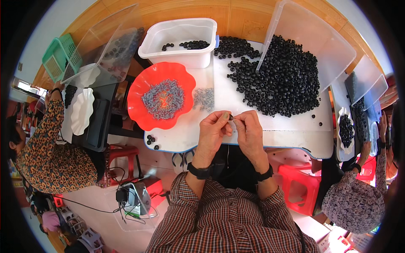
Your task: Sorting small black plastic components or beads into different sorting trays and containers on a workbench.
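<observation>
My left hand pinches a small black round cap-like piece between thumb and fingertips, above the front edge of the white table. Close against it, the fingertips of my right hand are pressed together at the piece; whatever they grip is too small to make out. To the left of my hands stands a red scalloped dish holding many small greyish pieces. More of these greyish pieces lie beside it. A big heap of hollow black pieces spreads over the table's right half.
Behind the dish stands a white tub with some black pieces inside. A clear plastic bin lies tipped at the heap. Co-workers sit at left and right. Red stools and loose cables are on the floor.
</observation>
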A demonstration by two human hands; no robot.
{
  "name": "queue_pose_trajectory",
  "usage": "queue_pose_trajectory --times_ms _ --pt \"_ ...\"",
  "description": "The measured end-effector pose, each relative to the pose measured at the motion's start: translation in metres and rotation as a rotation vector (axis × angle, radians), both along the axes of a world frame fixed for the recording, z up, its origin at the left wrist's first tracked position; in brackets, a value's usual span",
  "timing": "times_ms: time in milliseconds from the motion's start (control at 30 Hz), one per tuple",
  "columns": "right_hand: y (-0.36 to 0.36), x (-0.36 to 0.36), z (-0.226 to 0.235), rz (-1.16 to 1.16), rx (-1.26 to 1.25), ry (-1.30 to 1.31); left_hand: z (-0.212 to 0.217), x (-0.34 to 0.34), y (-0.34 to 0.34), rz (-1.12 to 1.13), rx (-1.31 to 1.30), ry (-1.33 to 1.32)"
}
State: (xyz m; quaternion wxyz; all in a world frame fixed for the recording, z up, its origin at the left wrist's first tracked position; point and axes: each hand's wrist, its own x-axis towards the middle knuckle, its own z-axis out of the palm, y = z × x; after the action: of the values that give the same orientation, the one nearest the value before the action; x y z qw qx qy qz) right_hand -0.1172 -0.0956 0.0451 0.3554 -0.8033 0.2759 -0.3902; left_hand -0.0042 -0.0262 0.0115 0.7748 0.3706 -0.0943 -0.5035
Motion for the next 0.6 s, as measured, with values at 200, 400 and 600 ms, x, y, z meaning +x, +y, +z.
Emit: queue_pose_trajectory --times_ms 200,400,600 --pt "-0.006 0.000 0.001 0.010 -0.026 0.040 -0.001 0.002 -0.004 -0.022 -0.016 -0.037" --pt "-0.006 -0.003 0.004 0.028 -0.017 0.061 0.000 0.001 -0.003 -0.043 -0.021 -0.065" --pt "-0.007 -0.002 -0.006 0.053 0.125 -0.002 -0.005 0.010 0.002 -0.191 -0.046 -0.053"
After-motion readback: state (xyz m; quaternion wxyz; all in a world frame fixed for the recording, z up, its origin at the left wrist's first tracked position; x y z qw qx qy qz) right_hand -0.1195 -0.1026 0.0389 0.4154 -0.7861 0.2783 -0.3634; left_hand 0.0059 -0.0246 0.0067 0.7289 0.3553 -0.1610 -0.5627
